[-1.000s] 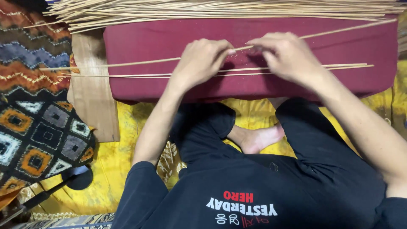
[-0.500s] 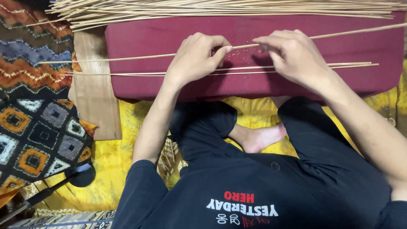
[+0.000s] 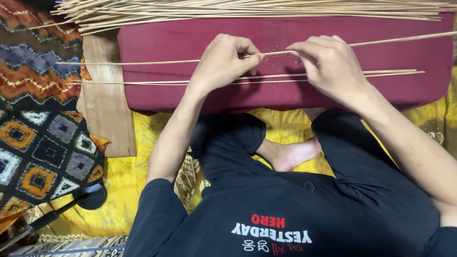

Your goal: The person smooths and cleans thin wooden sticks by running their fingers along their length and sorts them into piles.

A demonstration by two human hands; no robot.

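Underneath everything lies a yellow patterned cloth (image 3: pixel 138 176), and on it sits a long maroon padded cushion (image 3: pixel 190 43) that spans nearly the whole width of the view, its near edge just beyond the person's crossed legs. To the left spreads a multicoloured woven rug with diamond and zigzag patterns (image 3: pixel 38 138), and between rug and cushion lies a pale flat wooden board (image 3: pixel 107 109), its right edge tucked against the cushion's left end. Along the cushion's far edge runs a thick bundle of thin pale bamboo sticks (image 3: pixel 247 8), reaching past both sides of the view. On the open maroon surface two loose thin sticks (image 3: pixel 390 73) lie side by side, their left tips overhanging the board. Above them, one long thin bamboo stick (image 3: pixel 143 62) crosses the cushion, slightly tilted, its right part rising toward the edge of the view. The left hand (image 3: pixel 223 62) is curled closed, pinching this stick between thumb and fingertips; the right hand (image 3: pixel 328 64) is likewise closed on it just beside, with a short bare stretch between them. Open cushion remains to either side of the hands. A dark round-ended handle (image 3: pixel 90 196) lies at lower left.
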